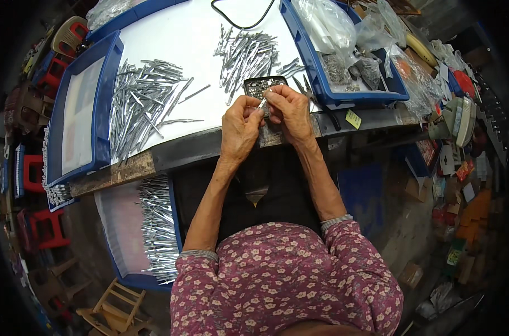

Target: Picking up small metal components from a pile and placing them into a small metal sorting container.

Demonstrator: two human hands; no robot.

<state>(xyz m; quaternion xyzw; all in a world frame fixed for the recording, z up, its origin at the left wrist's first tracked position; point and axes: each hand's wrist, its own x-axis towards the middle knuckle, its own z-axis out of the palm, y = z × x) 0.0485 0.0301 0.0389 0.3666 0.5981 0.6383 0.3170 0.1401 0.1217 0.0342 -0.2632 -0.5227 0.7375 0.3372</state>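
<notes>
My left hand (243, 126) and my right hand (291, 111) meet above the front edge of the table. Between their fingertips they pinch a thin silvery metal rod (262, 103), short in what shows of it; my fingers cover the rest. Just beyond my hands lies a small dark tray (248, 84) of little metal parts, partly hidden by my right hand. Farther back is a pile of slender silvery rods (249, 56). A larger heap of similar rods (145, 101) lies to the left of my hands.
At the left stands a blue tray (101, 106) with a pale lining. A blue bin (344, 96) at the right holds plastic bags and small parts. Pliers-like tools (305, 89) lie beside it. Below the table's left side, another blue tray (117, 235) holds many rods. A black cable (237, 26) curves at the back.
</notes>
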